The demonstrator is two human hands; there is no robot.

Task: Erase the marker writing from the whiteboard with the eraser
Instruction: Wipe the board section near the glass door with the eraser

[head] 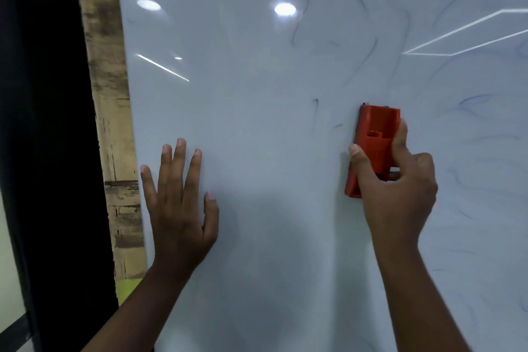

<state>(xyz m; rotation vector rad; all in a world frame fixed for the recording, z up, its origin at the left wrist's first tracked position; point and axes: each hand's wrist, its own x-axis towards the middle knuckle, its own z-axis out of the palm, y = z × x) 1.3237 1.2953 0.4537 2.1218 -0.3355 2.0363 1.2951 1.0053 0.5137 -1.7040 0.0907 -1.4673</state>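
Observation:
A glossy whiteboard (257,80) fills most of the head view. Faint smeared marker traces (300,14) curl across its upper middle, and pale blue smudges (474,103) spread over its right side. My right hand (400,188) grips an orange-red eraser (374,137) and holds it flat against the board, upright, with thumb on its left edge and fingers on its right. My left hand (178,203) presses flat on the board at lower left, fingers spread and straight, holding nothing. A short dark stroke (315,108) lies just left of the eraser's top.
A strip of worn wood-pattern wall (111,123) borders the board's left edge. Left of that is a dark frame or doorway (43,123). Ceiling lights reflect as bright spots (285,8) and lines on the board.

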